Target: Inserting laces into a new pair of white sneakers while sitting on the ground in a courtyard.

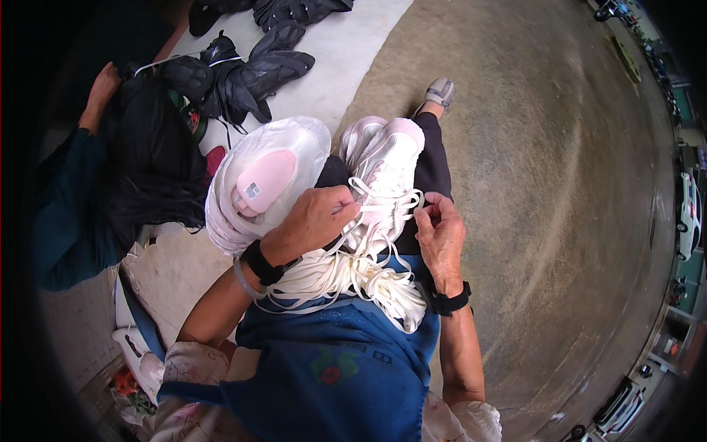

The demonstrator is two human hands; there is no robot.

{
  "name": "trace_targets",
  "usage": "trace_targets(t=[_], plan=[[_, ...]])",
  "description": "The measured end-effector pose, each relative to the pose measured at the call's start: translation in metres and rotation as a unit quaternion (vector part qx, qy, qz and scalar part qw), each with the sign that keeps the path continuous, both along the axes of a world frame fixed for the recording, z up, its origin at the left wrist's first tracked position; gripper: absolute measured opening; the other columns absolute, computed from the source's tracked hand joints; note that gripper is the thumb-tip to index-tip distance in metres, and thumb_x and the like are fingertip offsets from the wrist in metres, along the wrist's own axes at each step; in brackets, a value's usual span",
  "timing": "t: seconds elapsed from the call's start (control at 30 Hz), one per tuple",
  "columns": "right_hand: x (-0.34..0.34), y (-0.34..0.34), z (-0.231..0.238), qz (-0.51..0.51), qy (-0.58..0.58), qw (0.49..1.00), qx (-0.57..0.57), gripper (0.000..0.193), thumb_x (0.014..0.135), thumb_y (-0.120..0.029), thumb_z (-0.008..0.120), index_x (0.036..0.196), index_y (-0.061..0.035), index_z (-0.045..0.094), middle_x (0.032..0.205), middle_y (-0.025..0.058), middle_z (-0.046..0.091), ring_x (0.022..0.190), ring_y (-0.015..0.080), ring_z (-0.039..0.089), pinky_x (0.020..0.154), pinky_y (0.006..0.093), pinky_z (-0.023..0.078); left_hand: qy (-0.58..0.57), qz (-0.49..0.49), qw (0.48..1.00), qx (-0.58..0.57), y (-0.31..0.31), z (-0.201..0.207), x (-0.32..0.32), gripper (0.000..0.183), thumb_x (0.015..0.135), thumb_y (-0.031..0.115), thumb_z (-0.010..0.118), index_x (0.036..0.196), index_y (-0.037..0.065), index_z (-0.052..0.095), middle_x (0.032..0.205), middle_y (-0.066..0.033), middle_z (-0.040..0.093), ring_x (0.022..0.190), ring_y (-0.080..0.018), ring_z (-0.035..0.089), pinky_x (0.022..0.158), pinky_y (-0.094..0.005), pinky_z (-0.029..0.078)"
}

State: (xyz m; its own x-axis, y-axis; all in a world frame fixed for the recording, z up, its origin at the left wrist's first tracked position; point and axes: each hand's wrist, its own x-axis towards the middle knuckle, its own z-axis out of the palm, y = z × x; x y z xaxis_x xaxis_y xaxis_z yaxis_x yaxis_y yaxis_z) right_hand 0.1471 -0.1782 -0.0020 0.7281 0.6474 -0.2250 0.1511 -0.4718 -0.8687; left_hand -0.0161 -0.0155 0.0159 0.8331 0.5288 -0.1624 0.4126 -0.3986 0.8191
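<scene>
- While the shoe sits on the lap, the left hand grips it and the right hand pinches a lace.
- One hard tug may slip the lace out.
- Loose laces below may tangle.

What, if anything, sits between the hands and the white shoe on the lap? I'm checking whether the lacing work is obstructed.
Nothing visible does. The left hand already rests on the white lace-up sports shoe, and the right hand pinches a white flat shoelace beside it. The bundle of loose white laces lies below the shoe, not between.
</scene>
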Motion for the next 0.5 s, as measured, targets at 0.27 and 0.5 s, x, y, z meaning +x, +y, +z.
trace_targets(t=[0.27,0.5], plan=[[-0.001,0.002,0.006,-0.006,-0.073,0.996,0.059,0.019,0.084,-0.004,0.062,0.103,-0.0012,0.065,0.081,0.0093,0.057,0.067,0.0181,0.055,0.063,0.0300,0.048,0.025,0.004,0.999,-0.042,0.004,-0.009,-0.001,0.026,0.089,0.022,0.064,0.082,-0.003,0.062,0.064,-0.0097,0.058,0.058,-0.0136,0.051,0.056,-0.0313,0.043],[0.002,0.019,0.015,0.140,-0.302,0.943,0.004,0.017,0.083,-0.007,0.065,0.100,-0.0067,0.067,0.100,0.0090,0.058,0.078,0.0282,0.065,0.063,0.0385,0.053,0.047,0.007,0.998,-0.051,0.002,-0.010,0.000,0.026,0.089,0.023,0.065,0.084,-0.003,0.061,0.064,-0.0101,0.058,0.059,-0.0139,0.052,0.057,-0.0310,0.044]])
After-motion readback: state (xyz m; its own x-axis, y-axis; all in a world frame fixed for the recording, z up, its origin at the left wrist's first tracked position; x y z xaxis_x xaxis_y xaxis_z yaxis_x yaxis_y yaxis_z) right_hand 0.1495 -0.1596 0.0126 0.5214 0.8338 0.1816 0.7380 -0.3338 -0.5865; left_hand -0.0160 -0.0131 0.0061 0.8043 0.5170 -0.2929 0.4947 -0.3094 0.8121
